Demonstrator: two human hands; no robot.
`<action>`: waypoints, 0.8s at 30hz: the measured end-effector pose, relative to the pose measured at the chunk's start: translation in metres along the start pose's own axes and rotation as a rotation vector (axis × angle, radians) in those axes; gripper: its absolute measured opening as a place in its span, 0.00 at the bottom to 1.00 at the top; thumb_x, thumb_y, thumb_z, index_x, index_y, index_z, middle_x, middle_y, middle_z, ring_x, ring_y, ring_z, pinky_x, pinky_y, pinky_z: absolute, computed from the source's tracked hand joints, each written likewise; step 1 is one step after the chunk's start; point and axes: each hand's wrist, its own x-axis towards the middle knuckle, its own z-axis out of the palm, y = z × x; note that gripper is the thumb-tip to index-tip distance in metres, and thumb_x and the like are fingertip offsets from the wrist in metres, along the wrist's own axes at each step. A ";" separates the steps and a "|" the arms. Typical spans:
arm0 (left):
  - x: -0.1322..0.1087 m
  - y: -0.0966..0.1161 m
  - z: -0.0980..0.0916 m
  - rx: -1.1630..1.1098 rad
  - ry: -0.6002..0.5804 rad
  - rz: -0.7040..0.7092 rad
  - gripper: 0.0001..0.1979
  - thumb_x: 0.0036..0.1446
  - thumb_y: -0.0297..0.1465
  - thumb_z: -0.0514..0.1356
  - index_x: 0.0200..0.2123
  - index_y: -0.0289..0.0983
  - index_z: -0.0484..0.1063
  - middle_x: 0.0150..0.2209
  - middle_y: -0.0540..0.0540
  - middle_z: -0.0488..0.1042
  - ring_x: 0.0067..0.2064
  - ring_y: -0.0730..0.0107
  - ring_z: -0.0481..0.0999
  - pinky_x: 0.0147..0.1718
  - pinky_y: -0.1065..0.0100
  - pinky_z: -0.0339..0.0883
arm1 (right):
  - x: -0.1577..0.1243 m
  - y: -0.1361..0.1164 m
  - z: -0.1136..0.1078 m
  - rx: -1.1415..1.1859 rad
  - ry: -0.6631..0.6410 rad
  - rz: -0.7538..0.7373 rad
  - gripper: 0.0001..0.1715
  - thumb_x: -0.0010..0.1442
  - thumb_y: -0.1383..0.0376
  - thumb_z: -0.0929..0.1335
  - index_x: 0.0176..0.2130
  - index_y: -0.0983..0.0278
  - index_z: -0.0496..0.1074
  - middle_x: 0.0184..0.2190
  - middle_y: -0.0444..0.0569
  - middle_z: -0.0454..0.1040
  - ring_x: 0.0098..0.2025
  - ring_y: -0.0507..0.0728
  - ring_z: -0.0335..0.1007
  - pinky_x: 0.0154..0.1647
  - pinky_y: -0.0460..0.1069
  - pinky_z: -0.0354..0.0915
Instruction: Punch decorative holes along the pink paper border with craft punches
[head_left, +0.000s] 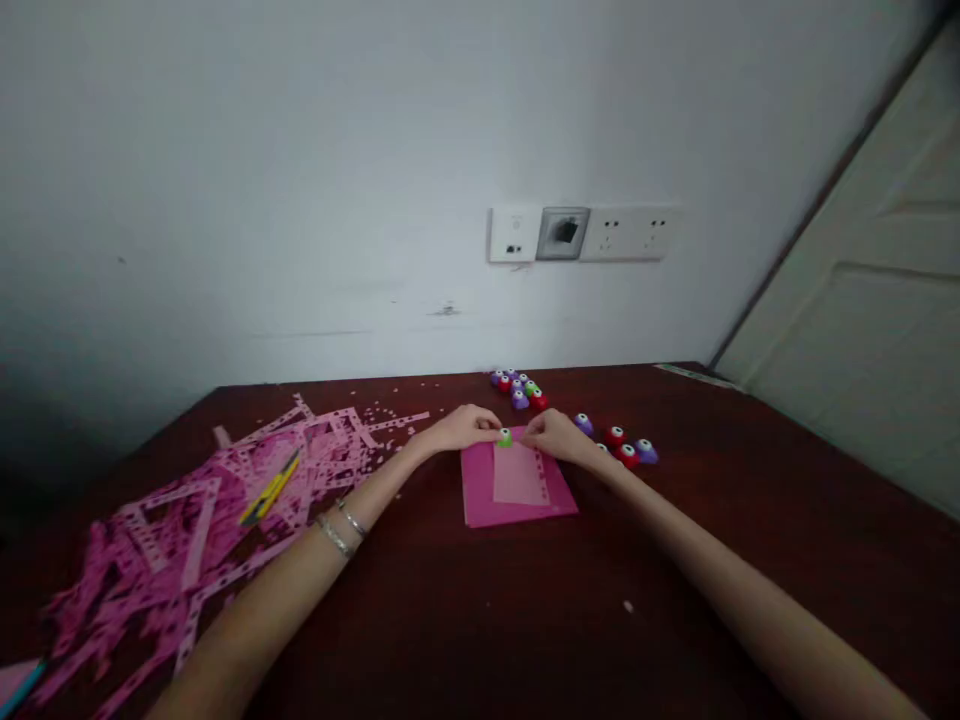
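A small green craft punch (505, 438) with a white, eye-like top sits at the upper edge of a light pink sheet of paper (519, 480). My left hand (472, 428) grips the punch from its left side, fingers closed. My right hand (553, 436) pinches the sheet near its upper right corner; its fingertips are partly hidden. Small holes run down the sheet's right edge. Beneath it lies a larger, darker pink stack of paper (480, 512), flat on the dark red-brown table (480, 620).
Punched pink paper strips (202, 530) heap on the left, with a yellow cutter knife (271, 490) on top. Several purple, red and green punches (519, 388) stand behind my hands, and more punches (627, 455) sit right of them. A wall with sockets (626, 233) rises behind.
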 end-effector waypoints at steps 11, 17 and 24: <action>-0.001 0.002 -0.011 -0.122 -0.068 -0.061 0.22 0.49 0.37 0.58 0.45 0.30 0.71 0.36 0.40 0.76 0.32 0.71 0.70 0.32 0.70 0.61 | 0.002 0.003 0.002 -0.015 0.024 -0.082 0.13 0.50 0.62 0.65 0.24 0.68 0.75 0.19 0.46 0.72 0.23 0.51 0.64 0.22 0.44 0.53; 0.000 0.001 -0.009 -0.066 -0.065 -0.076 0.20 0.51 0.29 0.53 0.49 0.33 0.69 0.41 0.41 0.75 0.36 0.70 0.71 0.34 0.71 0.61 | 0.002 0.004 0.002 -0.024 0.034 -0.075 0.12 0.50 0.64 0.65 0.23 0.67 0.74 0.20 0.47 0.73 0.24 0.52 0.66 0.23 0.44 0.55; 0.002 -0.005 -0.007 0.021 -0.071 -0.030 0.19 0.51 0.27 0.51 0.46 0.35 0.72 0.40 0.44 0.76 0.34 0.72 0.70 0.32 0.72 0.60 | 0.001 0.003 0.001 -0.023 0.044 -0.043 0.10 0.48 0.66 0.65 0.23 0.67 0.74 0.22 0.48 0.75 0.25 0.53 0.68 0.23 0.44 0.57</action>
